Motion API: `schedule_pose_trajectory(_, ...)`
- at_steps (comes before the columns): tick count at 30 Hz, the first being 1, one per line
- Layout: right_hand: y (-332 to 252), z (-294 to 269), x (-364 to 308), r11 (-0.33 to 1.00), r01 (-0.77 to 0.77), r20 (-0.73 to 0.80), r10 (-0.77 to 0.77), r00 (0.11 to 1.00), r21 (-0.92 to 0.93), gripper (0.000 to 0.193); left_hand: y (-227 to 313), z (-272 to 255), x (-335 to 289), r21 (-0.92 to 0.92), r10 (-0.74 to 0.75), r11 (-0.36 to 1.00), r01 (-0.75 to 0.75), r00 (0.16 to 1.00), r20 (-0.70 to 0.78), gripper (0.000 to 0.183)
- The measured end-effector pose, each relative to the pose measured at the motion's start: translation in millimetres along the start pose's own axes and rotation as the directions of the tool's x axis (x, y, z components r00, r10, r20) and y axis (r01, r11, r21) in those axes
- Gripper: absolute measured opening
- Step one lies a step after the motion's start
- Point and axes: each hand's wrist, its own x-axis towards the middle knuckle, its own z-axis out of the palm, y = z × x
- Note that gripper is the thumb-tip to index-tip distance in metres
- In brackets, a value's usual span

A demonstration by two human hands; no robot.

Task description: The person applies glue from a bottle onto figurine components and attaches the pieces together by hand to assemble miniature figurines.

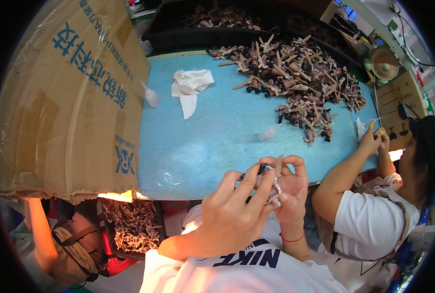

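Close to my chest, at the near edge of the blue table, both hands hold one small figurine. It has black and whitish parts, and a flat tan strip stands up from it. My left hand reaches across the figurine with its fingers curled, covering much of it. On the other side, my right hand grips it between thumb and bent fingers, with a red cord around the wrist. Beyond the hands lies a small clear squeeze bottle. Farther back spreads a large heap of similar figurines.
A tall cardboard box walls off the left side. Beside it are another squeeze bottle and a white cloth. Black bins stand behind. At right a co-worker works; a filled crate sits below the table.
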Motion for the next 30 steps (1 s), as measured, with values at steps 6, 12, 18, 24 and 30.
schedule_pose_trajectory(6, -2, 0, 2, 0.998, 0.031, -0.003, -0.032, 0.999, -0.057, 0.063, -5, -7, 3, -0.058, 0.039, 0.998, -0.035, 0.997, 0.068, 0.053)
schedule_pose_trajectory(12, -3, -1, 6, 0.983, 0.115, 0.111, -0.1, 0.989, -0.141, 0.072, -15, -13, 5, -0.183, 0.079, 0.981, -0.057, 0.99, 0.114, 0.053)
schedule_pose_trajectory(18, -9, -2, 4, 0.974, 0.167, 0.149, -0.144, 0.978, -0.151, 0.072, -15, -9, 12, -0.312, 0.049, 0.95, -0.006, 0.991, 0.128, 0.05)
schedule_pose_trajectory(24, -4, -3, 2, 0.976, 0.144, 0.184, -0.113, 0.976, -0.164, 0.072, -16, -6, 3, -0.337, -0.001, 0.941, 0.037, 0.994, 0.106, 0.047)
schedule_pose_trajectory(30, -6, -8, -3, 0.977, 0.137, 0.172, -0.108, 0.979, -0.165, 0.071, -15, 3, -1, -0.407, -0.065, 0.907, 0.106, 0.991, 0.113, 0.051)
